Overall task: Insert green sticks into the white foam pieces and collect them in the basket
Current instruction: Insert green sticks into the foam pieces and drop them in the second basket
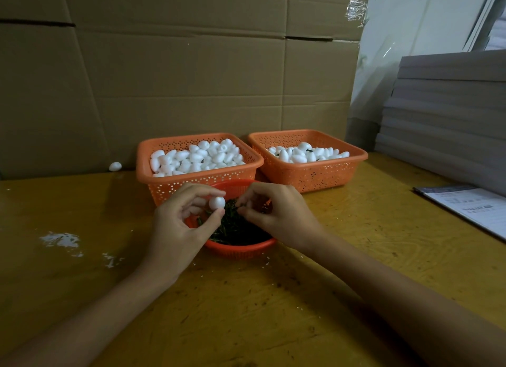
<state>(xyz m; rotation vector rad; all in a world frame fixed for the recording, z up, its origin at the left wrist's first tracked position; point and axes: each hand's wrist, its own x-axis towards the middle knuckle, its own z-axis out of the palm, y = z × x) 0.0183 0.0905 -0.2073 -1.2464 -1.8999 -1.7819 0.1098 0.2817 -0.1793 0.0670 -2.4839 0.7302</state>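
Note:
My left hand [180, 221] pinches a white foam piece [217, 202] between thumb and forefinger, above the round red bowl [241, 249] of green sticks [235, 229]. Other foam pieces show white inside its curled fingers. My right hand [276, 213] is beside it over the bowl, thumb and fingertips pinching a thin green stick that points toward the foam piece. The left orange basket [169, 186] behind is heaped with plain foam pieces. The right orange basket [315, 175] holds foam pieces with bits of green stick among them.
A stray foam piece [115, 166] lies by the cardboard wall [178, 73] at the back left. White crumbs [61, 240] dot the yellow wooden table [273, 298]. A stack of grey boards [449, 114] and a printed sheet [471, 208] stand at the right.

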